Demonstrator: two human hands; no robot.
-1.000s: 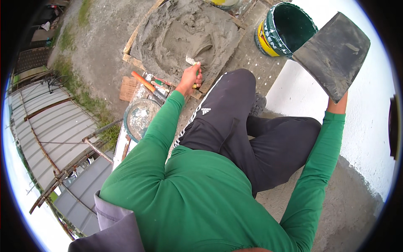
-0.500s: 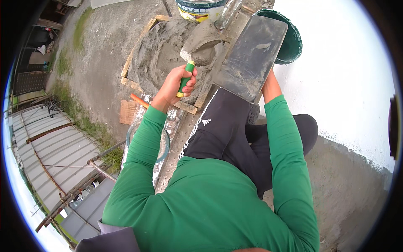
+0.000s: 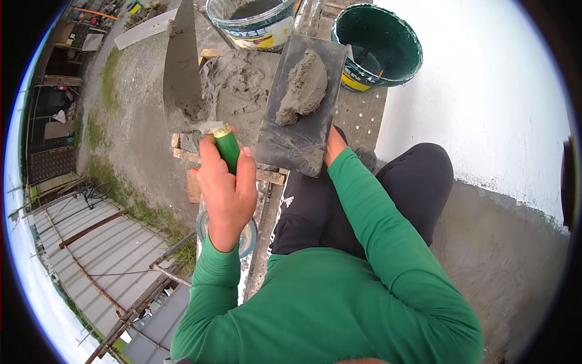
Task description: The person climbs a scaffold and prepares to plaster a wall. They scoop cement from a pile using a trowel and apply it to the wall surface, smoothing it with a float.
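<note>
My left hand (image 3: 227, 194) is closed around the green handle of a trowel (image 3: 182, 73). Its broad blade is raised and smeared with grey mortar. My right hand (image 3: 335, 147), mostly hidden, supports a dark rectangular mortar hawk (image 3: 276, 142) from below; its grip on the underside is out of sight. A lump of wet mortar (image 3: 308, 85) lies on the hawk's upper face. Just beyond, partly covered by the trowel and the hawk, a heap of mortar (image 3: 242, 82) sits inside a wooden-edged frame.
A mortar-smeared bucket (image 3: 257, 27) stands past the heap. To its right is a dark green bucket (image 3: 379, 45), beside a white-coated wall (image 3: 473, 91). Near my left forearm lies a round teal-rimmed container (image 3: 247, 239). Metal sheeting (image 3: 97, 242) and poles are at the left.
Mortar now lies on the hawk, which was bare. The trowel has come out of the heap and swung up to the left. The hawk has shifted left, over the heap's edge.
</note>
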